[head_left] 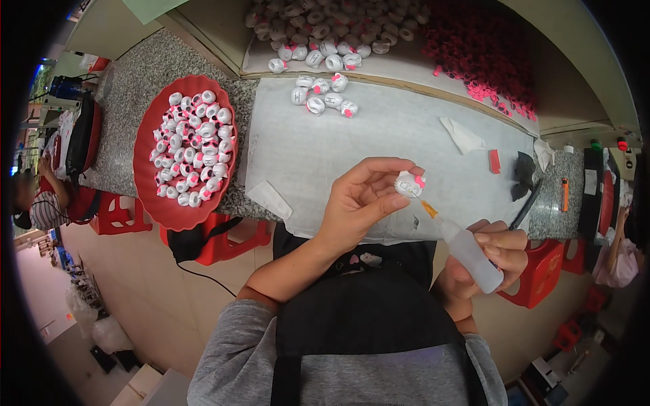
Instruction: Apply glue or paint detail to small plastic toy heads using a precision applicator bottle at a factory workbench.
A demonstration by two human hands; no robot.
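Observation:
Between the thumb and fingers of my left hand (360, 201) is a small white cat-head figure (406, 183) with a pink bow. My right hand (500, 256) wraps round a translucent squeeze bottle (470, 256), tilted so that its orange needle tip (429, 208) points up at the figure. The tip is at or very close to the figure's lower edge; I cannot tell whether they touch. Both hands are above the near side of a white work sheet (291, 149). Several more white figures (323, 95) with pink parts lie at the sheet's far edge.
A red scalloped bowl (144, 128) full of white-and-pink figures stands at the left. On the shelf behind are a heap of white figures (325, 34) and a pile of small pink pieces (484, 74). Folded tissue (463, 135), a red scrap (494, 161) and an orange marker (565, 195) lie at the right.

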